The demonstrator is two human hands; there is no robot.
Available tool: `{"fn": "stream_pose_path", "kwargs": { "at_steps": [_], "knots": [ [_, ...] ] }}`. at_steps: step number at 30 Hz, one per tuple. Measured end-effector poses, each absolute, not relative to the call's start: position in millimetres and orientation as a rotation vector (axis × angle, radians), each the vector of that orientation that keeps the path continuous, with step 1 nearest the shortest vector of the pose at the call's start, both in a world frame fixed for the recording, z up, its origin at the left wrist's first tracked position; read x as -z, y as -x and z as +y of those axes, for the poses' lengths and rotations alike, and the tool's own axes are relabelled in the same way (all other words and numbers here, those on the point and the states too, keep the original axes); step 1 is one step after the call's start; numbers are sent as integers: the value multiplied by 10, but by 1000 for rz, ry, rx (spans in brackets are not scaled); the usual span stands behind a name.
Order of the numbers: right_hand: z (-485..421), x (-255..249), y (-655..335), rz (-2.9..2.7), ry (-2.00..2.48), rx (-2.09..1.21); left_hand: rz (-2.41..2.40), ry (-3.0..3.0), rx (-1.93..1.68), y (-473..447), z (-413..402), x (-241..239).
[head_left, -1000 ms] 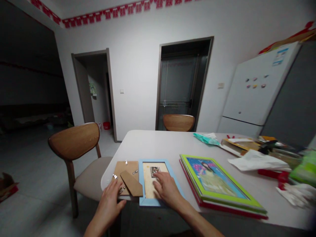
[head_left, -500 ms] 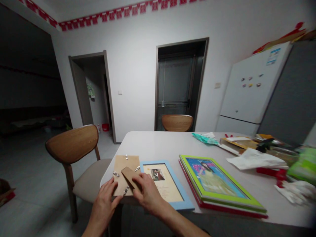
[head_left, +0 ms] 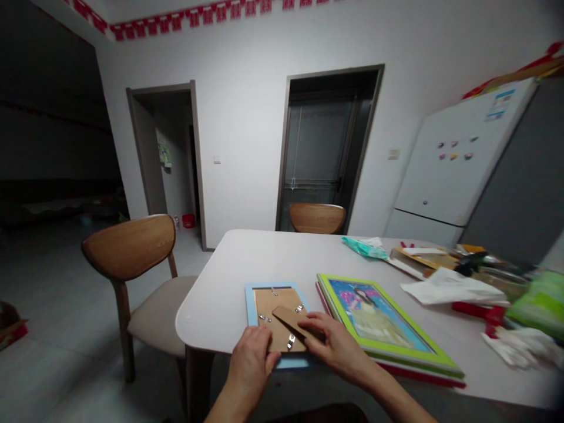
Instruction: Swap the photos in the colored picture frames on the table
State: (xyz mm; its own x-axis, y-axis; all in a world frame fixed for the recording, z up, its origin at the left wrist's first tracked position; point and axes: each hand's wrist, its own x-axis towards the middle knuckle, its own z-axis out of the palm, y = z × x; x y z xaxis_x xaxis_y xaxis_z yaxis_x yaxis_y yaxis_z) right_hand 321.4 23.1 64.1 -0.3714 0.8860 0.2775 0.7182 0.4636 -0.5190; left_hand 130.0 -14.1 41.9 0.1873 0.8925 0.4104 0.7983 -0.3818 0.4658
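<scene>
While the brown backing board (head_left: 279, 318) lay inside the back of the blue frame (head_left: 251, 299), at the near edge of the white table (head_left: 273, 255), both hands were pressing on it. The left hand (head_left: 251, 357) lay flat with fingers loosely spread over the board's near left corner, gripping nothing. The right hand (head_left: 335, 346) rested palm down on the near right side, its fingertips on the folding stand (head_left: 291, 320) (the slanted brown strip fixed across the board). Small metal clips (head_left: 265, 318) showed along the board's edges; whether any was already turned I could not tell.

Judging from this, the step in hand was seating the board into the frame. The next move would call for holding the board down with one hand and turning each clip over the frame's edge with a fingertip.

Just right of the blue frame lay a green frame (head_left: 440, 358) with a picture, stacked on a red one. Farther right sat papers (head_left: 445, 286) and clutter. A wooden chair (head_left: 132, 247) stood at the left, another chair (head_left: 317, 217) at the far side, and a white fridge (head_left: 458, 170) at the right.
</scene>
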Motion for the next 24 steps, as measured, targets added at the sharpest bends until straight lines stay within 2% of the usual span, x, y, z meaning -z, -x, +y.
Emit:
{"fn": "stream_pose_path", "kwargs": {
  "at_steps": [9,17,24],
  "knots": [
    [261,-415,-3045,-2261,1301,-289,1571,-2361,-858,-1210,-162,-327],
    [297,-479,-2903,-2272,1297,-252,1603,-2290,-926,-1039,-137,-265],
    [307,-409,-2815,-2224,1344,-155,1627,-2335,-833,-1039,-119,-262]
  ]
}}
